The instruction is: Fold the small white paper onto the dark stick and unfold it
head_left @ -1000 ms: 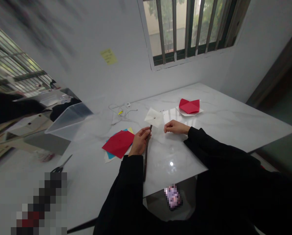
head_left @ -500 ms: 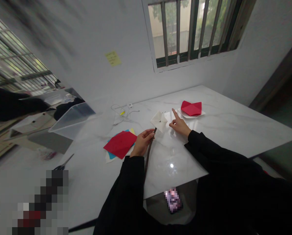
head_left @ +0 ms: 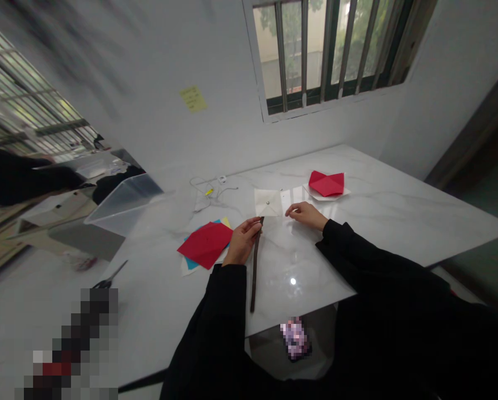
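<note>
My left hand point(head_left: 244, 239) is closed, its thumb and fingers pinching a brown stick point(head_left: 255, 272) near the top. A white paper pinwheel point(head_left: 261, 208) with a small metal pin at its centre sits at the stick's upper end, facing me. From the hand, the stick runs down toward the table's front edge. My right hand point(head_left: 306, 214) is just right of the pinwheel, fingers curled in, with nothing visible in them. A small gap shows between its fingertips and the paper. Beside my left hand lies a stack of coloured paper, a red sheet point(head_left: 205, 244) on top.
Folded red paper point(head_left: 327, 184) on white paper lies at the back right of the marbled table point(head_left: 382, 222). Behind are a thin cable point(head_left: 219, 194) and tiny pins. Scissors point(head_left: 107, 280) lie at left, near a clear plastic bin point(head_left: 124, 205). A person's dark sleeve shows far left.
The pinwheel has turned from a diamond to a square position. My right hand's pointing index finger has curled in and come down. The stick's lower end has come into view.
</note>
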Tool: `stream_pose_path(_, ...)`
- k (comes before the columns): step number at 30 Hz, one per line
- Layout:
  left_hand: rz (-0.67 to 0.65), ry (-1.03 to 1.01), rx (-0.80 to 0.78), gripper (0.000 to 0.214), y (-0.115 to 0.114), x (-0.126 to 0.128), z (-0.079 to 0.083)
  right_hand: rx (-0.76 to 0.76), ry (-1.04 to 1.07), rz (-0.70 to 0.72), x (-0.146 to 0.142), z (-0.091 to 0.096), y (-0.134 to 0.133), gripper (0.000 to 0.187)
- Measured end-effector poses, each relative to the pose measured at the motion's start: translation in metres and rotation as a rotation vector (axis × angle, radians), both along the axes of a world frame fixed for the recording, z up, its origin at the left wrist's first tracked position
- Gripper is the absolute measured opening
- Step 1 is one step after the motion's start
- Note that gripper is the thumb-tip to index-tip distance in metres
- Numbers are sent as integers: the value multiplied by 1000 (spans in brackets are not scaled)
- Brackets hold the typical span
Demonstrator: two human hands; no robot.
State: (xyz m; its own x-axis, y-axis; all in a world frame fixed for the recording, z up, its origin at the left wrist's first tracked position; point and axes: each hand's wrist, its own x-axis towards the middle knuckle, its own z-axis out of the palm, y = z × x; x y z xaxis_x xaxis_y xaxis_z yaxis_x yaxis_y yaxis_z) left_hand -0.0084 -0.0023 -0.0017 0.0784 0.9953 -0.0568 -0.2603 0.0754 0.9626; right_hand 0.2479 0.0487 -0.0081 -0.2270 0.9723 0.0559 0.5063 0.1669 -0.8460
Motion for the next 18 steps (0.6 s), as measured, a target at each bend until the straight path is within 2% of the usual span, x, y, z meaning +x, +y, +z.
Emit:
stream_pose_path(2,13,-1,6,48,0,0,0,-80,104,-50,0,5,-4,52)
stream_pose_path(3,21,1,11,48,0,0,0,-152,160,17,-1,9,-9,62)
stream_pose_path(4,29,2,17,48,0,0,0,-244,202,153,-1,15,-14,68)
stream_pose_path(7,48,-1,29,48,0,1,0,-589,165,847,-1,33,-33,65)
stream_pose_path(8,52,-1,30,48,0,1,0,-672,124,1016,-2,37,-37,64)
stream_pose_path(9,54,-2,30,49,0,1,0,-712,104,1096,-2,39,-40,61)
stream_pose_path(10,53,-1,29,49,0,1,0,-704,119,1085,-3,39,-40,56)
stream_pose_path(11,52,-2,26,49,0,1,-1,-658,161,1001,-4,37,-39,50)
stream_pose_path(14,52,-12,13,50,1,0,-1,-444,332,532,-5,24,-26,34)
stream_pose_path(16,54,-12,8,50,1,0,-1,-344,403,220,-5,16,-16,42)
stream_pose_path(18,56,-6,7,50,1,0,0,-290,436,-25,-5,11,-10,63)
